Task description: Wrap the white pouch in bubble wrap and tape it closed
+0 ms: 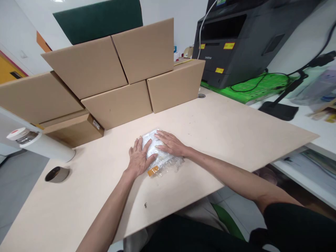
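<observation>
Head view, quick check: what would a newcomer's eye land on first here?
The left hand and the right hand lie flat on a clear bubble-wrapped packet in the middle of the table. Behind them plain cardboard boxes are stacked like a wall, and a black printer stands far right on a bright green mat.

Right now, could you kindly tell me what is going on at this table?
A person has both bare hands laid flat on a small packet wrapped in clear bubble wrap, which lies on the pale table. The left hand covers its left side and the right hand its far side. Cardboard boxes are stacked behind it, a tape roll lies to the left, and a black printer stands at the back right.
</observation>
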A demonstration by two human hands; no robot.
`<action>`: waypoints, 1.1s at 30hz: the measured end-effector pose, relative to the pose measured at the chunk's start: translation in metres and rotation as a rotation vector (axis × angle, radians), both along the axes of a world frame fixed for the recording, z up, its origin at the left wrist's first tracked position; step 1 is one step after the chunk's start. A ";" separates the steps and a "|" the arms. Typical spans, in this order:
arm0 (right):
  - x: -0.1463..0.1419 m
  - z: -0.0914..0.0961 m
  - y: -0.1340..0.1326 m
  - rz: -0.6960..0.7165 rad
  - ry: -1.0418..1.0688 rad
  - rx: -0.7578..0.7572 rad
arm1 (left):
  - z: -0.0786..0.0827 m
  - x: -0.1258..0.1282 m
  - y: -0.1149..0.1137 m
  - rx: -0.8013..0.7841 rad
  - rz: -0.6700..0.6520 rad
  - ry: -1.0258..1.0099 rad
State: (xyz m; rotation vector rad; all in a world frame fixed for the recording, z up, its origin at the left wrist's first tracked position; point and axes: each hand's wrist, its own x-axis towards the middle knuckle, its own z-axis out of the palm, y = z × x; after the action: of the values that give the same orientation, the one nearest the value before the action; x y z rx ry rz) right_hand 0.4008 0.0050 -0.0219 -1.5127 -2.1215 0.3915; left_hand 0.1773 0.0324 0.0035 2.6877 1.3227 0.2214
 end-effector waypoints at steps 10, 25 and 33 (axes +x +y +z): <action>0.001 -0.003 0.002 -0.150 0.269 -0.083 | 0.004 0.004 -0.012 0.009 0.040 -0.033; 0.022 0.003 -0.009 -0.374 0.498 -0.014 | 0.000 0.033 -0.057 0.039 -0.058 -0.298; 0.016 0.005 -0.014 -0.207 0.473 0.000 | -0.008 0.036 -0.063 0.015 -0.037 -0.548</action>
State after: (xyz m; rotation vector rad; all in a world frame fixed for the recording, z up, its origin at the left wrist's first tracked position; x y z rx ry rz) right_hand 0.4163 -0.0094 -0.0171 -1.4494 -1.5853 0.6043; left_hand 0.2138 -0.0308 -0.0047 2.3960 1.0941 0.8887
